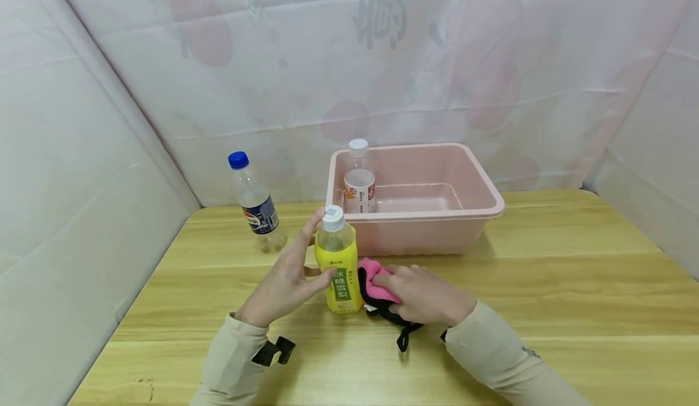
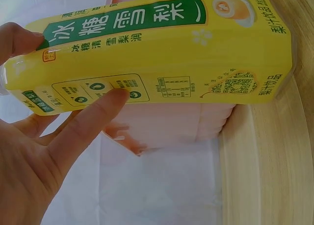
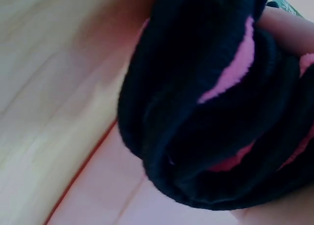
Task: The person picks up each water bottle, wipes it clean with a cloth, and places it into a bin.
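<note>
My left hand [image 1: 286, 287] holds an upright juice bottle [image 1: 344, 266] with a yellow wrap and a white cap. Its thumb lies on the front of the label, and the other fingers reach along the side, as the left wrist view shows on the yellow label [image 2: 162, 58]. Just right of the bottle, my right hand [image 1: 423, 294] grips a bunched pink and black cloth [image 1: 377, 284] with a black hanging loop. Thick folds of the cloth [image 3: 196, 127] fill much of the right wrist view and hide most of the fingers.
Behind the hands stands a pink plastic basin [image 1: 415, 233]; a clear bottle with a white cap [image 1: 359, 190] is upright inside its left end. A Pepsi bottle with a blue cap [image 1: 259, 212] stands on the wooden table [image 1: 573, 284] to the left. Pale fabric walls [image 1: 306, 78] enclose the table.
</note>
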### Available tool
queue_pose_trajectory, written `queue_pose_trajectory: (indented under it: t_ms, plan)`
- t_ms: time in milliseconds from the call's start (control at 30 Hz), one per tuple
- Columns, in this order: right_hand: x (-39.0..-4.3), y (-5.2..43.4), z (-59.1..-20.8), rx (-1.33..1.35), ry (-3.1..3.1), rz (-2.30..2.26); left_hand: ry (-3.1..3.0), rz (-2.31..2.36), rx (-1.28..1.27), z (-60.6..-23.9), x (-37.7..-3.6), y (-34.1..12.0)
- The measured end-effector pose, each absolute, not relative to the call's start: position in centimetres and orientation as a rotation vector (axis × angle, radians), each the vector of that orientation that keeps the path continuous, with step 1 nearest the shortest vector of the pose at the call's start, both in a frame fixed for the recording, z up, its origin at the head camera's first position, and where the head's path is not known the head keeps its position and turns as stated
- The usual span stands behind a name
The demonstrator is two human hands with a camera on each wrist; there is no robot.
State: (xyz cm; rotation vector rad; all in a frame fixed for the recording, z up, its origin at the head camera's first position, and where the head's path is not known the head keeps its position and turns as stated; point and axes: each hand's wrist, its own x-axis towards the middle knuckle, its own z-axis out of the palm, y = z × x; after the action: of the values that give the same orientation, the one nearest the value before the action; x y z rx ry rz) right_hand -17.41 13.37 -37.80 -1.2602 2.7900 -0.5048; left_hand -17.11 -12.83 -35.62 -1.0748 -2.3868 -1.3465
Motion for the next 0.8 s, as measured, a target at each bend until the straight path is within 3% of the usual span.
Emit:
queue_pose_trajectory:
  t_ms: [233, 600, 800]
  plan:
    - [-17.5, 14.0, -36.8, -1.431, 2.939, -0.584, -2.375, -1.332, -1.077, -35.7, -17.2, -12.8]
    - [-17.7, 14.0, -35.5, -1.727, 3.052, -1.093, -2.395, -1.274, -1.036, -35.8, -17.1, -12.7]
    - [-17.7, 14.0, -35.4, -1.749, 3.015, -1.166, -2.386, -1.280, -1.045, -35.7, -17.2, -12.7]
